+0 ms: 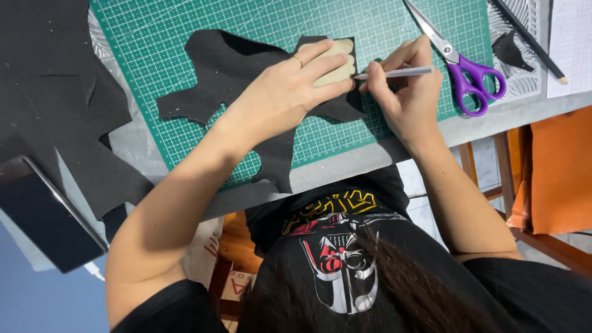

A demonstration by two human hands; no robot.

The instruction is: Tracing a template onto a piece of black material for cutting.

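Note:
My left hand [290,92] lies flat on a beige cardboard template [338,69] and presses it onto a ragged piece of black fabric [228,71]. The fabric is spread on a green gridded cutting mat [166,37]. My right hand [410,98] grips a slim silver-white pen [399,73], whose tip touches the right edge of the template. The two hands are close together, nearly touching at the fingertips.
Scissors with purple handles [472,77] lie on the mat just right of my right hand. A black pencil [530,40], a small black scrap [510,52] and white paper [570,43] sit far right. More black fabric [55,92] and a dark phone [46,216] lie left. An orange seat [561,166] stands beside the table.

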